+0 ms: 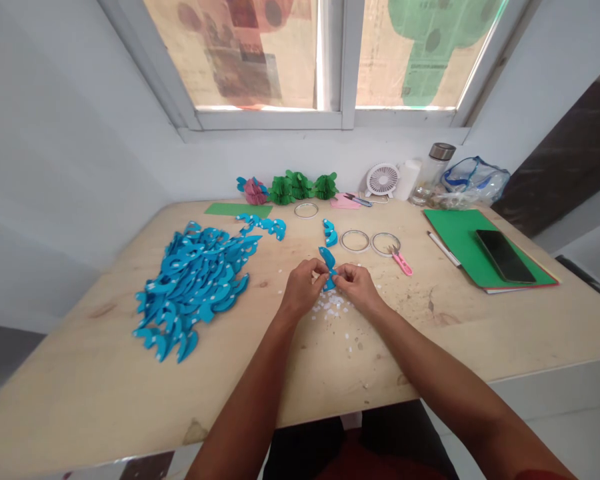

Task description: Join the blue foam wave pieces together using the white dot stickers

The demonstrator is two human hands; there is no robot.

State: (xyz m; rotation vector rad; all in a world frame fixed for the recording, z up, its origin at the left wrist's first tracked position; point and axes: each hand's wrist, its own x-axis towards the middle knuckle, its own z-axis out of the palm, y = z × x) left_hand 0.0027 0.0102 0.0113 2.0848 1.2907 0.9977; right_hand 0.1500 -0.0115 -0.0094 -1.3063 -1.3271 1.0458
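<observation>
Table of pale wood [130,400] spans the scene. A big heap of blue spotted pieces [195,267] lies at left, and a green folder [447,237] on the right bears a dark phone [505,255]. Near the middle, the left hand [304,285] and right hand [359,285] face each other, both pinched narrow. Two pale rings [355,251] lie far and right of them, pink-handled snips [403,261] at the edge of one. Between the hands is one blue curved piece [327,256], held by both and pointing to the far side; its lower part seems folded, though fingers partly hide it. Small white scraps [333,303] lie scattered on the near side.
</observation>
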